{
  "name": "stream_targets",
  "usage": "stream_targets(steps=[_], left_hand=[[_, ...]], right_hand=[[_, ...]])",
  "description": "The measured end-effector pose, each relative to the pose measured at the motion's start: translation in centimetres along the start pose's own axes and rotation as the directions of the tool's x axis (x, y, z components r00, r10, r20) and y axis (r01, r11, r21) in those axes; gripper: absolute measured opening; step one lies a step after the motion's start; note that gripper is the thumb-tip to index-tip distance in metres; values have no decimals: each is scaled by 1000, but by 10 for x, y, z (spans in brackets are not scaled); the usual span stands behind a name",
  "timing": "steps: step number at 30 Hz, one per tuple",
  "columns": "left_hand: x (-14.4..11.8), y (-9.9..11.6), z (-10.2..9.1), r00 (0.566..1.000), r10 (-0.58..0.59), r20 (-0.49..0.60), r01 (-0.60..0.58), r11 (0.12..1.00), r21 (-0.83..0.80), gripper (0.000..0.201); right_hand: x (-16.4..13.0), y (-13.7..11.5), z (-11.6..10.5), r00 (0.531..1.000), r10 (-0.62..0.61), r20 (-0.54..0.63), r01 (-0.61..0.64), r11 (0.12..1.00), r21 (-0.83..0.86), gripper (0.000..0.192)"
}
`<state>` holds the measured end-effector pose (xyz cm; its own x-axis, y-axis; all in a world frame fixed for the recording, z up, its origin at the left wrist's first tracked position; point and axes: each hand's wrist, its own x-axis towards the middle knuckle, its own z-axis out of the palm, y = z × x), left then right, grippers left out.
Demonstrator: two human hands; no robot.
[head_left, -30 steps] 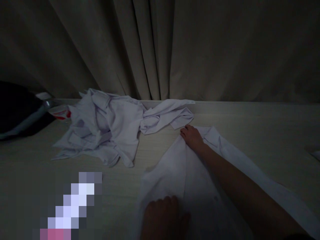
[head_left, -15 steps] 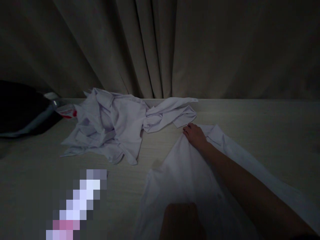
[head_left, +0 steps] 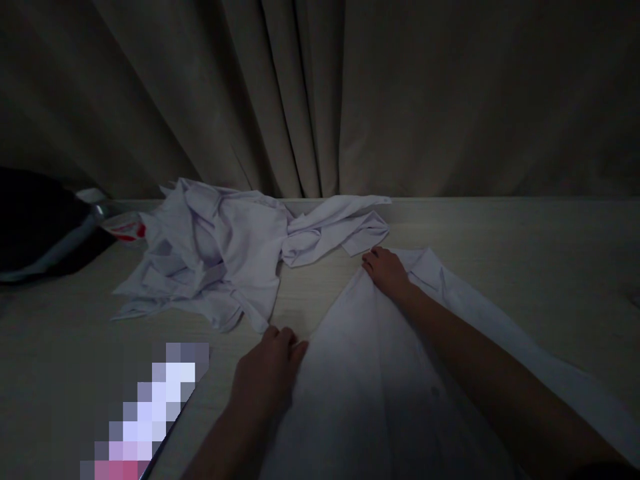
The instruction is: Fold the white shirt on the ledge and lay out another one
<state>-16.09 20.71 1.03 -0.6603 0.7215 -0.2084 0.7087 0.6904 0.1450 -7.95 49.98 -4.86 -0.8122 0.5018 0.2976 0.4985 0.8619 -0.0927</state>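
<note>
Dim scene. Beige curtain (head_left: 400, 100) hangs in folds across the whole far side, down to the table's far edge. Light wood-grain table (head_left: 525, 267) fills the rest; far-right stretch is bare, near-left has open surface too. White shirt (head_left: 380, 373) lies spread near centre-right, running from the near edge up toward the middle, collar end far, its left edge slanting down-left. Crumpled white garment pile (head_left: 220, 253) sits far-left of centre, one sleeve end reaching right, just beside the flat shirt's collar but apart from it. Dark bag-like object (head_left: 35, 227) at far left edge, with a small red-and-white item (head_left: 125, 228) beside it, too dim to name. Right hand (head_left: 387, 272) lies palm-down on the shirt's collar end, fingers flat, pressing, not clenched. Left hand (head_left: 267, 377) rests at the shirt's left edge, fingers curled on the cloth; whether it pinches the hem, cannot tell. Strip of bare table between left hand and pile.
</note>
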Motion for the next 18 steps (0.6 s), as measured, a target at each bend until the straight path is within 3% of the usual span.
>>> stream_targets(steps=[9,12,15,18], left_hand=[[-22,-8,3,994,-91,64,99,987,-125,31],[-23,-15,6,997,-67,48,72,990,-123,33],[-22,-16,5,989,76,-130,-82,996,-35,28],[-24,-10,6,884,298,-361,-287,954,85,31]], right_hand=[[-1,-2,-2,999,32,13,-31,998,-48,30],[0,-3,-4,998,38,49,-35,997,-63,32],[3,-3,-11,997,24,79,-19,998,-66,33],[1,-12,-23,1000,4,-5,-4,1000,-6,35]])
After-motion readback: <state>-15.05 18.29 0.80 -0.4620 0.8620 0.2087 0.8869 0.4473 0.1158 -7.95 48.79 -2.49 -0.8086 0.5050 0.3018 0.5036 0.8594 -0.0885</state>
